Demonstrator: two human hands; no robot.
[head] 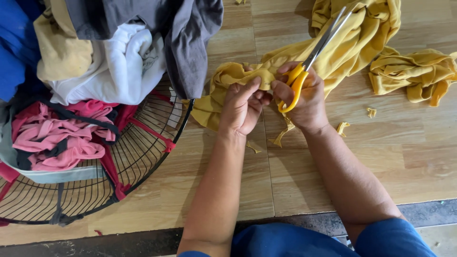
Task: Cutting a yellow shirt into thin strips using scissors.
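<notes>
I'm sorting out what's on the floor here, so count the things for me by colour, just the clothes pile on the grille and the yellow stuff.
Yellow cloth pieces: 2, the one being cut and a crumpled one
Small yellow scraps on the floor: 5 that show clearly, such as
Scissors, yellow handles: 1
Pink cloth: 1
White cloth: 1
Grey cloth: 1
Tan cloth: 1
Blue cloth: 1
Total: 13

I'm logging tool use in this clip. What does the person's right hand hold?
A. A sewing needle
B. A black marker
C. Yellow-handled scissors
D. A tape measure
C: the right hand has its fingers through the yellow handles of the scissors, blades lying over the yellow cloth that the left hand pinches.
</notes>
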